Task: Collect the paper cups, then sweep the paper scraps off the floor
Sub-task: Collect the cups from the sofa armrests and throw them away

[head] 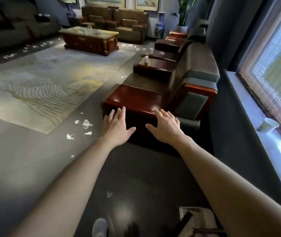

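Left hand [117,127] and right hand [166,127] are held out, fingers spread wide, nothing held. Whether the fingertips touch the wooden armrest [136,98] cannot be told. With both hands empty, cup collection is judged not yet started. One paper cup [267,125] is seen at 3 o'clock of the right hand, on the windowsill [249,106], near its edge. A second cup [146,59] and a third cup [151,51] are set on side tables at 12 o'clock, well apart from the hands. Paper scraps [86,124] are scattered at 9 o'clock of the left hand, just beside the rug [42,86]. Risks: the sill cup could be knocked off by a hasty reach. Contents are not visible, so a spill is possible if a cup is squeezed. Scraps could be trodden and spread while cups are fetched.
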A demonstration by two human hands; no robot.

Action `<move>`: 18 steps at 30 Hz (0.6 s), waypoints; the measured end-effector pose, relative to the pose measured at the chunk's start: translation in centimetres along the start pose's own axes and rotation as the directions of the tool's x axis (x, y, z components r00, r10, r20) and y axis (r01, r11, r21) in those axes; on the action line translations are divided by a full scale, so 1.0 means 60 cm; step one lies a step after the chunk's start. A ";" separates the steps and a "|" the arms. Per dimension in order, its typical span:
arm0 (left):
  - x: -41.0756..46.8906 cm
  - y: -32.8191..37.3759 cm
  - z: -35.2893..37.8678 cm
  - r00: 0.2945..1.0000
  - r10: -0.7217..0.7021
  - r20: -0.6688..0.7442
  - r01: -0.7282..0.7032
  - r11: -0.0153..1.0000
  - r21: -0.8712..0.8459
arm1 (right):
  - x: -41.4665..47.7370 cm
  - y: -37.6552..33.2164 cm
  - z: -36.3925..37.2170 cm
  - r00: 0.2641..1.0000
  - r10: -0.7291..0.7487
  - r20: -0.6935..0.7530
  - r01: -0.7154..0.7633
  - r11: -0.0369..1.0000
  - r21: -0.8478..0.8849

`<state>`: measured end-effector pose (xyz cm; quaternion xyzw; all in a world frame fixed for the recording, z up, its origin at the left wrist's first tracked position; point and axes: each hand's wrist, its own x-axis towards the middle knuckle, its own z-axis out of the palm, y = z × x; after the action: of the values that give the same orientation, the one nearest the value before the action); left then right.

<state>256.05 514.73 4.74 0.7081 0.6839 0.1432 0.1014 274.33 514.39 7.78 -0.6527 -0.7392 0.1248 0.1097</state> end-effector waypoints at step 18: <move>0.709 -0.439 -0.192 0.998 -0.047 -0.037 0.046 0.998 -0.036 | 0.801 -0.367 0.073 0.999 0.044 -0.022 -0.041 0.990 0.138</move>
<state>228.36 557.70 9.32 0.6873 0.6993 0.1664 0.1042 246.34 559.33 10.82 -0.6607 -0.7133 0.1694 0.1609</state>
